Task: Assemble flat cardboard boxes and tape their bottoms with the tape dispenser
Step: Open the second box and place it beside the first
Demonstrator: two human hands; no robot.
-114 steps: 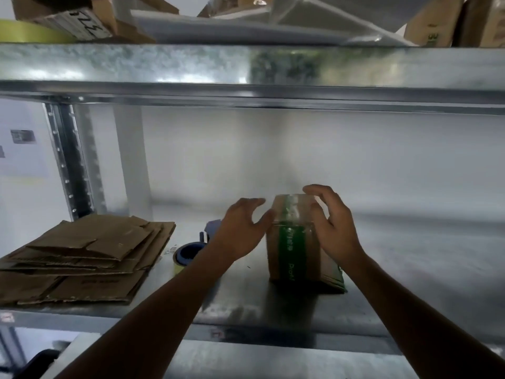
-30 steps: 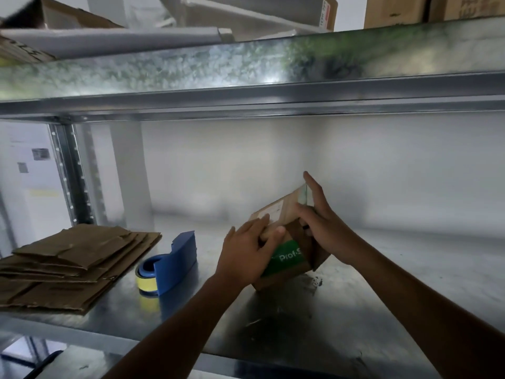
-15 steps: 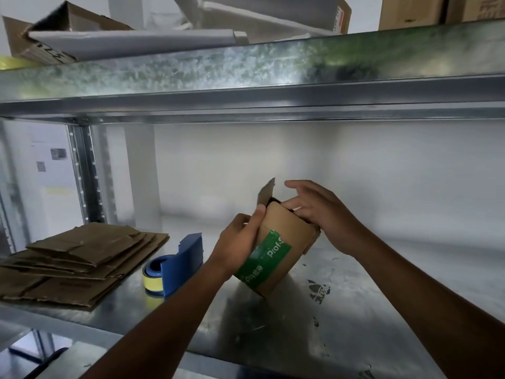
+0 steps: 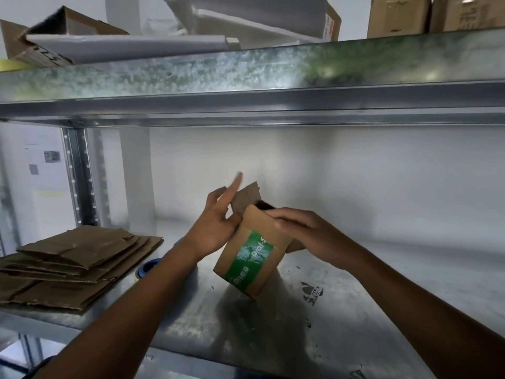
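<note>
The box (image 4: 251,258) stands tilted on one corner on the shelf (image 4: 355,310). The right hand (image 4: 306,233) has its grip curled over the box's top edge. The left hand (image 4: 216,228), grip wide and fingers straight, touches its left side. Left of the box lie the dispenser (image 4: 147,266) and flat cardboard (image 4: 73,255).

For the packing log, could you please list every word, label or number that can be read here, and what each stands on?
"Prof", then cut off: green tape band on the cardboard box.
Characters lower on that band: too blurred to read.
Dark marks on the open carton on the upper shelf: unreadable.
Red print on the white label up there: too small.
Sheets at far left: blurred.
</note>
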